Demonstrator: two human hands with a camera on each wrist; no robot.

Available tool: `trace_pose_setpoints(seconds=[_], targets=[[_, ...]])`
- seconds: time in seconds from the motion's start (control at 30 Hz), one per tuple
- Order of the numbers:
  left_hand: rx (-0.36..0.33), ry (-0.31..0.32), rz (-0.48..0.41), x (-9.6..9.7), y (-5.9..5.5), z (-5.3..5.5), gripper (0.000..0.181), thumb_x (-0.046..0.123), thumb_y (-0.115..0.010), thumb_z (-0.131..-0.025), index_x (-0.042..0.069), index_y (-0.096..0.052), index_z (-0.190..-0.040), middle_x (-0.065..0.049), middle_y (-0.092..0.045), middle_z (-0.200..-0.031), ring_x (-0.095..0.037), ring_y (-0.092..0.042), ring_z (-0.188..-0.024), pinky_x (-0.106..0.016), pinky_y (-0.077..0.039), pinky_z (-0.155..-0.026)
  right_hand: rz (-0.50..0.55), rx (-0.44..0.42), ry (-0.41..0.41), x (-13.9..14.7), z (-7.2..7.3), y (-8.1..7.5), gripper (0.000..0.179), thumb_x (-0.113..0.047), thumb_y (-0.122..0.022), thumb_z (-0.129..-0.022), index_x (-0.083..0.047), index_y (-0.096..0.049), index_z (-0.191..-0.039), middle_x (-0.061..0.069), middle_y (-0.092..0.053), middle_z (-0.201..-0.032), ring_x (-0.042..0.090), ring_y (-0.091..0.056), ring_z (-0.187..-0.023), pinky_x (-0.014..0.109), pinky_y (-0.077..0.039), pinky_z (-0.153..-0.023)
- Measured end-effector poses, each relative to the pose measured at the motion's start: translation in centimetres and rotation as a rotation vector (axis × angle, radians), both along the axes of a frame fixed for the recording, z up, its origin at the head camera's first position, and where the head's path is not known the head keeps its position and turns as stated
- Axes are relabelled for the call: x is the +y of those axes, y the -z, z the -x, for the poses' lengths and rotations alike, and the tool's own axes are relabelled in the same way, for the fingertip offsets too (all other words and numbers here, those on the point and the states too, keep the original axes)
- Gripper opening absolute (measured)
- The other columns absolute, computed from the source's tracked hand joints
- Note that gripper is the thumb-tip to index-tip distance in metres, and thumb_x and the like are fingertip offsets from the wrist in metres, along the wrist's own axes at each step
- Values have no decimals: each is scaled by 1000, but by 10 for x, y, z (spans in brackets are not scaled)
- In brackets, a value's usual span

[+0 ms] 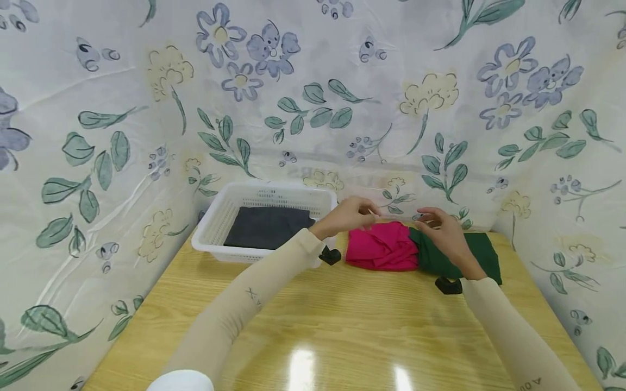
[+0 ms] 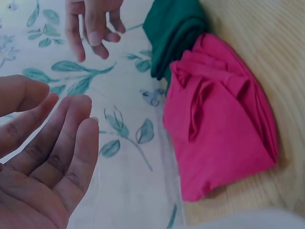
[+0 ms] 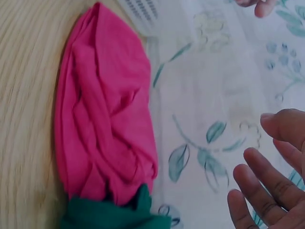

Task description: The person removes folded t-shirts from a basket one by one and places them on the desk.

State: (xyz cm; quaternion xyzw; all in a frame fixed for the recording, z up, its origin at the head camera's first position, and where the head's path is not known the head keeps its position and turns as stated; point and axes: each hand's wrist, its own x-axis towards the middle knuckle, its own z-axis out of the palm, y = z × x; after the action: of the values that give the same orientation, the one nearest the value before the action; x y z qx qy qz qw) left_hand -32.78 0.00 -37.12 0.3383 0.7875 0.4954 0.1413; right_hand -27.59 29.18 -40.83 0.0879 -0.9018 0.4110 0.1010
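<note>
A pink folded cloth (image 1: 381,247) lies on the table beside a dark green folded cloth (image 1: 481,255), the two meeting edge to edge. My left hand (image 1: 351,217) hovers over the back of the pink cloth, its fingers loosely bent around nothing. Above the green cloth my right hand (image 1: 444,233) hangs with relaxed, spread fingers and holds nothing. In the left wrist view the pink cloth (image 2: 221,119) shows loose creases on top. The right wrist view has the green cloth (image 3: 114,214) only partly in frame, next to the pink cloth (image 3: 105,105).
A white plastic basket (image 1: 207,231) stands at the back left of the wooden table (image 1: 313,315), with a dark folded cloth (image 1: 269,227) inside. Close behind the table hangs a floral curtain (image 1: 313,136), which also runs along both sides.
</note>
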Motion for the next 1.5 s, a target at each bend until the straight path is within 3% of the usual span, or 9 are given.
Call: trace_pose_setpoints(seconds=[0.33,0.53,0.83,1.0,1.13,1.33,1.5], targets=[[12,-63,42,-37,-3,7,19,15,-61,-105,5,-71,-117,-9,-72,-95,-22,-69,-82,-37,-59,-77,36,14,-80,-29,3,-7,42,-21,-68,-102,-10,-60,-141,20,-68,-123,32,-64,-101,33,-53,-81],[14,-87,51,-56,-3,11,19,15,-61,-105,5,-71,-117,-11,-72,-98,-29,-70,-88,-46,-58,-81,59,13,-110,-48,6,-10,42,-22,-70,-101,-9,-60,-140,18,-68,-122,32,-64,-103,38,-53,-84],[26,-140,97,-86,-1,22,27,18,-62,-105,0,-70,-121,-20,-71,-104,-29,-70,-88,-33,-58,-74,102,-12,-148,-77,9,-9,42,-22,-69,-101,-11,-59,-141,16,-67,-124,31,-62,-108,47,-51,-92],[2,-210,113,-106,-3,28,26,18,-62,-104,0,-70,-121,-15,-71,-100,-41,-68,-96,-44,-58,-82,121,-2,-187,-95,13,-13,41,-22,-70,-101,-12,-60,-140,15,-68,-122,31,-62,-109,48,-49,-96],[-32,-260,134,-125,-1,32,25,17,-61,-105,0,-70,-121,-18,-71,-104,-40,-68,-95,-55,-54,-89,140,0,-229,-109,16,-16,42,-21,-70,-101,-10,-60,-140,16,-68,-123,31,-63,-108,47,-50,-96],[-44,-307,145,-149,4,40,28,18,-60,-106,-2,-70,-123,-24,-70,-110,-37,-69,-94,-52,-55,-89,141,-17,-263,-131,20,-15,40,-17,-70,-100,-10,-61,-139,18,-68,-124,32,-64,-107,47,-53,-92],[-51,-338,180,-170,-2,45,30,19,-58,-106,-3,-69,-124,-21,-70,-108,-40,-69,-97,-48,-57,-86,111,-39,-290,-150,23,-14,42,-19,-71,-100,-11,-60,-140,16,-69,-124,31,-66,-107,47,-55,-90]])
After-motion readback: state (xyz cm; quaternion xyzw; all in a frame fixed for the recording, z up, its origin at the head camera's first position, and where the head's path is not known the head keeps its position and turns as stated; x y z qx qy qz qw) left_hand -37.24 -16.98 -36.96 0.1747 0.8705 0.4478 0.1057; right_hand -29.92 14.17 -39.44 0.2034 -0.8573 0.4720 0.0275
